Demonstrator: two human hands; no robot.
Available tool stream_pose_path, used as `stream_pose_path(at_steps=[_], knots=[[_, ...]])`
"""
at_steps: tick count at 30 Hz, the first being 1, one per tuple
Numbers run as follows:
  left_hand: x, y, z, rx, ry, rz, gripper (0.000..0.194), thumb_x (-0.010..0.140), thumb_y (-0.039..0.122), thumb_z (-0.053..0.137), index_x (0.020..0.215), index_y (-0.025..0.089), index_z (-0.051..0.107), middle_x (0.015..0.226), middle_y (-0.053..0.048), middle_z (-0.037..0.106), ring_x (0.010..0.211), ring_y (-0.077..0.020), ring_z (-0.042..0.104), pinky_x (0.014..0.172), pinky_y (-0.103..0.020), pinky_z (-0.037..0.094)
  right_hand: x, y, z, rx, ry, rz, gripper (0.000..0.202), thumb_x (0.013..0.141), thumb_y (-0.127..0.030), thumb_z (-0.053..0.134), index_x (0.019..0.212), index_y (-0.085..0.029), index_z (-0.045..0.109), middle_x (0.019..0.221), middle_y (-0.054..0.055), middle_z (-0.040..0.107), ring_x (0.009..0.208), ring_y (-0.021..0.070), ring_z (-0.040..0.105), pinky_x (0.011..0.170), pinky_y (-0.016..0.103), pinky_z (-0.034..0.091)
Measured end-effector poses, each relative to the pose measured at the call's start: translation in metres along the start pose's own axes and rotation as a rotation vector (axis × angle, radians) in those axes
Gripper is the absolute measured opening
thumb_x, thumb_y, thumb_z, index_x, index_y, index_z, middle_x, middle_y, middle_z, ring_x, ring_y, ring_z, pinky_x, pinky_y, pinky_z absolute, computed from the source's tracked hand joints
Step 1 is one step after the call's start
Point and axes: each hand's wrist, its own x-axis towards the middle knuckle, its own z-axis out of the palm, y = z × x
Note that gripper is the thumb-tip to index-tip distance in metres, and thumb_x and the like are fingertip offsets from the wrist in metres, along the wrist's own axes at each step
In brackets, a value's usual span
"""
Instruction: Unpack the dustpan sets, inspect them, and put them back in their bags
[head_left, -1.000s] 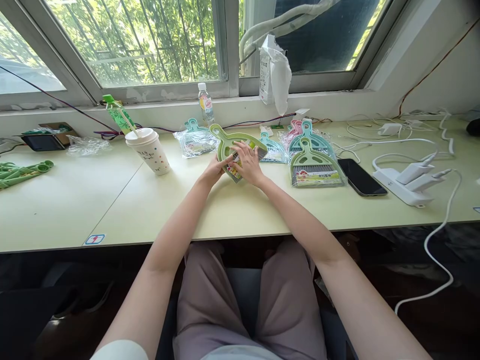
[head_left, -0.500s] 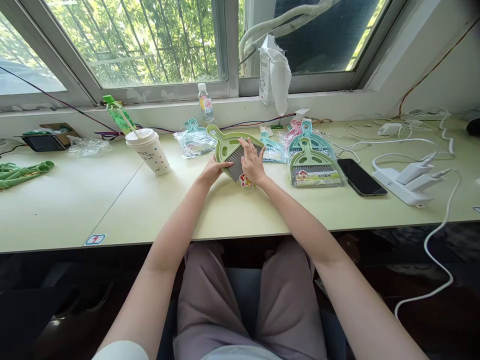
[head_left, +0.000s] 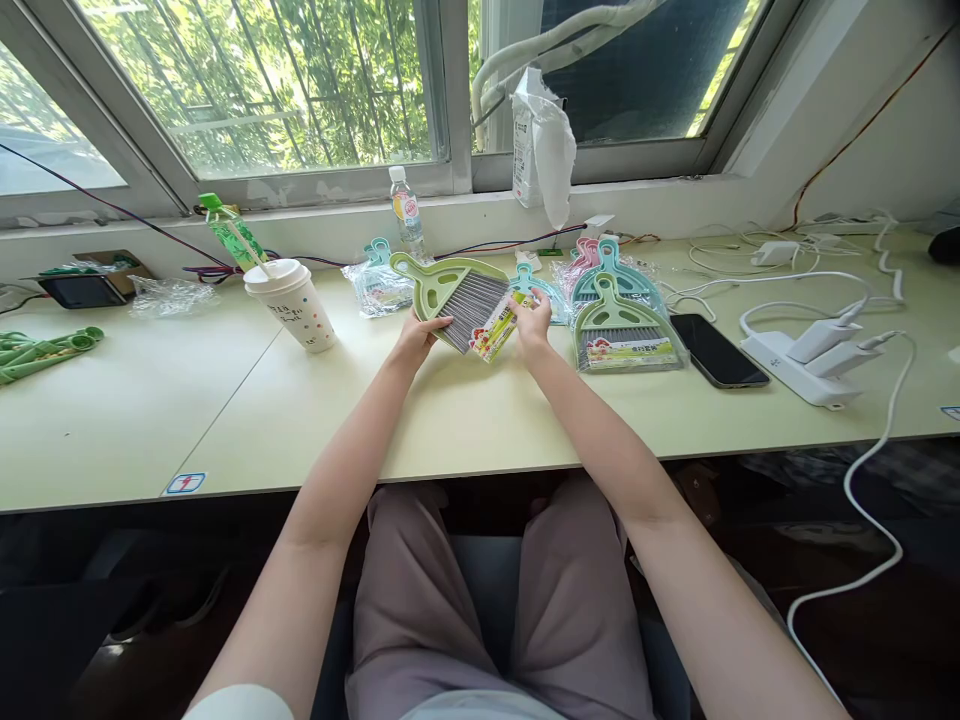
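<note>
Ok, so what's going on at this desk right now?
The left hand holds a green dustpan and brush set over the desk. The right hand holds a printed card at the edge of the grey bristles; whether the two touch is unclear. To the right, another green set sits in clear wrap beside a black phone.

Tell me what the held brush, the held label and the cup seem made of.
Brush: likely moulded plastic, satin, judging by its smooth cut-outs; its straight grey bristles look synthetic. Label: probably smooth printed card, from its flat, straight edges. Cup: perhaps matte paper, printed with dots; its smooth white lid suggests plastic.
</note>
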Motion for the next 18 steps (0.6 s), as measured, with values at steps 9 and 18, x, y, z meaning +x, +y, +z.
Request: stream_pose_path(at_steps=[9, 18], knots=[[0.0, -0.004, -0.007, 0.077, -0.107, -0.039, 0.078, 0.056, 0.021, 0.09, 0.126, 0.022, 0.055, 0.114, -0.008, 0.07, 0.112, -0.0259, 0.065, 0.102, -0.041, 0.052, -0.003, -0.019, 0.003, 0.92, 0.015, 0.385, 0.04, 0.069, -0.03, 0.081, 0.102, -0.022, 0.059, 0.092, 0.0, 0.072, 0.087, 0.0154, 0.07, 0.082, 0.028, 0.058], [-0.004, -0.015, 0.005, 0.091, -0.247, -0.092, 0.066, 0.06, 0.033, 0.089, 0.118, 0.021, 0.062, 0.118, -0.009, 0.07, 0.118, -0.0292, 0.063, 0.105, -0.044, 0.05, -0.003, -0.015, 0.012, 0.696, 0.169, 0.355, 0.024, 0.076, -0.025, 0.07, 0.09, -0.022, 0.052, 0.096, 0.001, 0.066, 0.096, 0.0156, 0.067, 0.086, 0.028, 0.055]])
